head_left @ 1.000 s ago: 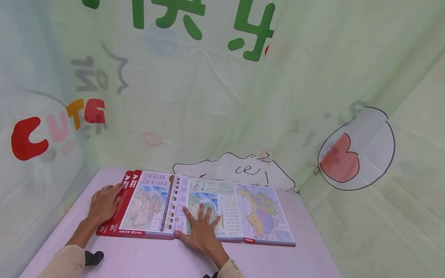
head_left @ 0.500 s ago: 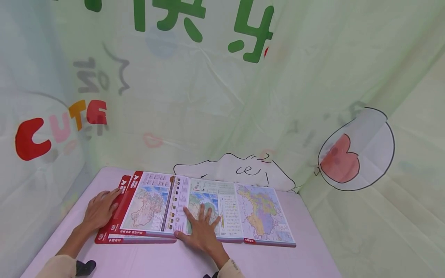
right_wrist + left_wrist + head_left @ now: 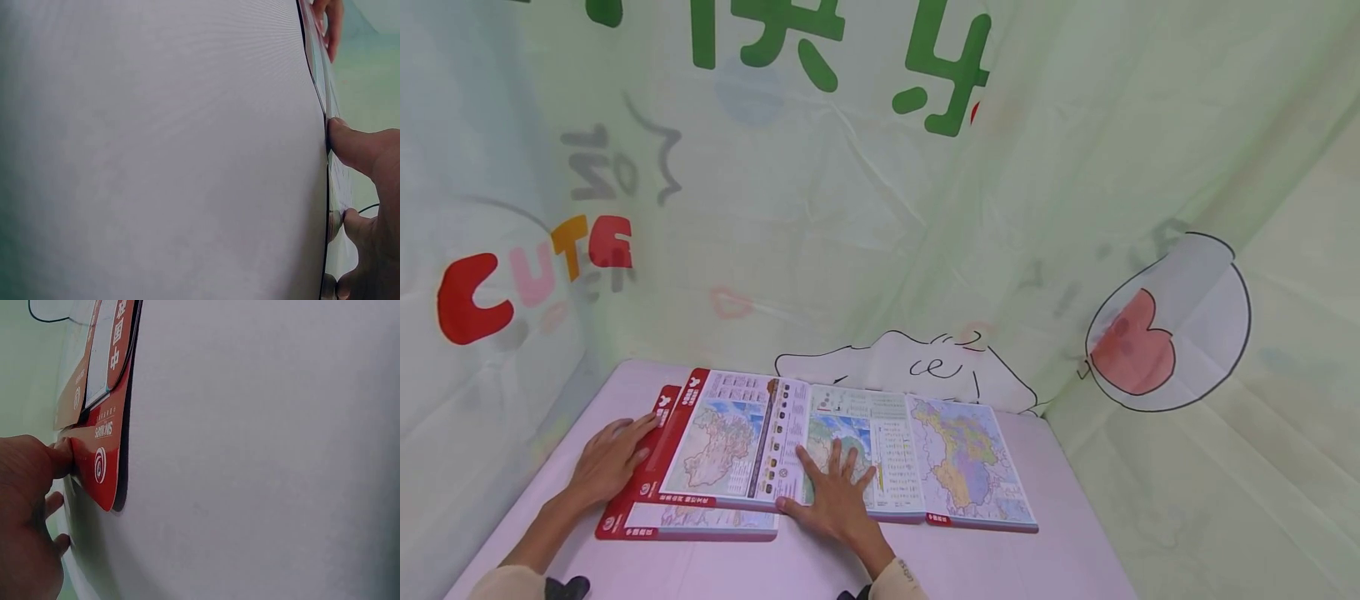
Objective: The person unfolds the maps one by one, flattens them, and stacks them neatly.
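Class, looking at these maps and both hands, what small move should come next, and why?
Probably, the left hand should slide the lower map out toward the person. That map sticks out at the left and near sides from under the upper map, and the left hand touches its left border. The right hand rests spread on the middle map, which may steady it.

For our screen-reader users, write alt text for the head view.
A person's left hand touches the red edge of a map sticking out from under another map; the right hand, fingers spread, rests on the middle map in a row of three. A printed curtain hangs behind the table.
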Action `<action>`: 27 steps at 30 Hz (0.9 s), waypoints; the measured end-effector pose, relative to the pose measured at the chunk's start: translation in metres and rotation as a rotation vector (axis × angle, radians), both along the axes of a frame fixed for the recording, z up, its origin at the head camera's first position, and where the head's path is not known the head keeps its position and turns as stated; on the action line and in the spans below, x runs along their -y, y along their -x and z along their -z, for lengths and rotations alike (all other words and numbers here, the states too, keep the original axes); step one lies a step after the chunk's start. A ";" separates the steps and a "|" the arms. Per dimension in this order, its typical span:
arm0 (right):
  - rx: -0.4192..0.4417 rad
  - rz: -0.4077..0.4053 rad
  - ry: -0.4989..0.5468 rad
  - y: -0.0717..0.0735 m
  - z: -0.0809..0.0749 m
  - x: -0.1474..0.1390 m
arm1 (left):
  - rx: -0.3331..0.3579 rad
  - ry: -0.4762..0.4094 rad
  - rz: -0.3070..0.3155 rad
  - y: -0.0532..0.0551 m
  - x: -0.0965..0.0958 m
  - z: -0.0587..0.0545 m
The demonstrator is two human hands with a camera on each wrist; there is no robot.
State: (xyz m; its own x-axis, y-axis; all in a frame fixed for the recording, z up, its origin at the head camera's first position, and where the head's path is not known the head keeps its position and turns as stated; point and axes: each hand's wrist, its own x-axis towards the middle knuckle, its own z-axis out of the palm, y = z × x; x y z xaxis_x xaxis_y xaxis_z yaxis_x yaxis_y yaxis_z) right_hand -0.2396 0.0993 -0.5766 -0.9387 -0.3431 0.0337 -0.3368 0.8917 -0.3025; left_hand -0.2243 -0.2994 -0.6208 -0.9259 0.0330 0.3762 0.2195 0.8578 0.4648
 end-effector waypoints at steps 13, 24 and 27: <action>0.006 -0.010 0.004 0.001 0.002 -0.001 | 0.086 -0.013 0.004 -0.026 0.001 -0.003; -0.005 -0.010 0.018 0.003 0.005 -0.001 | 0.099 -0.009 -0.008 -0.040 0.002 -0.003; -0.016 -0.008 0.005 0.004 0.008 0.000 | 0.096 0.001 -0.015 -0.043 0.001 -0.006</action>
State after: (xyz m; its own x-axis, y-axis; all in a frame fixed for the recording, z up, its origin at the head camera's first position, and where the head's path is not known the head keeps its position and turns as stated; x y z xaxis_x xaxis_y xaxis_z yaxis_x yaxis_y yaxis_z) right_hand -0.2433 0.0997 -0.5843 -0.9351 -0.3508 0.0503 -0.3491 0.8874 -0.3011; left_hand -0.1818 -0.3004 -0.6152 -0.9583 0.0195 0.2852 0.1610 0.8611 0.4823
